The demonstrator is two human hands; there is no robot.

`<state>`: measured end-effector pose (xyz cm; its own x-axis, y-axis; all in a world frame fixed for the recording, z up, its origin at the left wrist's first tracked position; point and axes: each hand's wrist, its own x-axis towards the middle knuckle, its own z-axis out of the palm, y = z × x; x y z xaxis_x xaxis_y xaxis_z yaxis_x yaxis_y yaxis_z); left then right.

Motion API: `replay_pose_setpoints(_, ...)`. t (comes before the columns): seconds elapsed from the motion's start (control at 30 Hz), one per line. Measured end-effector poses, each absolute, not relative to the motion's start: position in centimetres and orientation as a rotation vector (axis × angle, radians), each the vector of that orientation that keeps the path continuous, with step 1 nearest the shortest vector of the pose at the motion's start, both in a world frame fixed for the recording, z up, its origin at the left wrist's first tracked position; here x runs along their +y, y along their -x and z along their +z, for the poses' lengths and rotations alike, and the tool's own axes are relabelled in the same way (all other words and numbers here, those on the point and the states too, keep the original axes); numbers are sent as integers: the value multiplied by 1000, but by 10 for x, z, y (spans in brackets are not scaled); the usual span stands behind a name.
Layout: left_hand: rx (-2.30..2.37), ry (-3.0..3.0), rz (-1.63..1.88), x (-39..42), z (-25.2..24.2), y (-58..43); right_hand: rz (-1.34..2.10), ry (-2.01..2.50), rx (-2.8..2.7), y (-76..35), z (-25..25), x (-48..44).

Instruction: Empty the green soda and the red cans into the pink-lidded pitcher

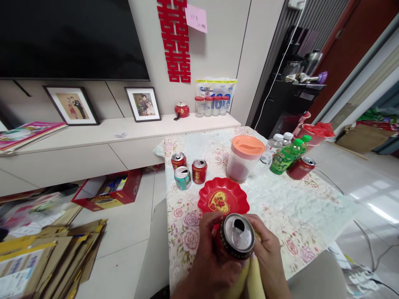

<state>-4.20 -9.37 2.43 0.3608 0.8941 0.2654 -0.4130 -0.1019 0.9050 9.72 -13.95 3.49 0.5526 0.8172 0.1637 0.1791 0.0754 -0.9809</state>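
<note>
An opened red drink can with a dark hole in its silver lid is raised close to me, tilted so that its top faces me. My left hand is wrapped round its left side and lower part. On the other side, my right hand is closed round a pale yellow cloth pressed to the can; some fingers are hidden behind it. Just beyond the hands lies a red scalloped plate with a gold print. Two red cans and a teal can stand open-topped at the left.
A flowered cloth covers the table. On it stand a tub with an orange lid, green bottles, clear bottles and another red can. A pink basket is at the far right edge. Flattened cardboard lies on the floor.
</note>
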Motion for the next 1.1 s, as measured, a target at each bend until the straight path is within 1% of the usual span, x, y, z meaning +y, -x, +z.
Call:
replay_pose_setpoints(0.1, 492, -1264, 1109, -92, 22, 46, 476, 1475, -888, -96, 38, -143)
replay_pose_setpoints(0.23, 594, -1297, 975, -95, 15, 52, 276, 1491, -896, -92, 41, -145)
replay_pose_setpoints(0.3, 573, -1255, 968, -98, 14, 51, 240, 1482, -940, -89, 41, -144)
replay_pose_setpoints(0.47, 533, -1112, 1086, -101, 25, 39, 161, 1449, -990, -80, 46, -143)
replay_pose_setpoints(0.63, 579, -1088, 980, -100, 37, 33, 68, 1443, -995, -83, 65, -150)
replay_pose_setpoints(0.73, 498, -1091, 948, -100, 44, 34, 141, 1466, -992, -90, 77, -153)
replay_pose_setpoints(0.87, 475, -1168, 926, -101, 50, 37, 391, 1423, -921, -101, 79, -148)
replay_pose_setpoints(1.0, 486, -1271, 1063, -102, 40, 41, 652, 1385, -864, -104, 58, -140)
replay_pose_setpoints(1.1, 530, -1270, 1116, -103, 31, 42, 686, 1376, -846, -100, 39, -138)
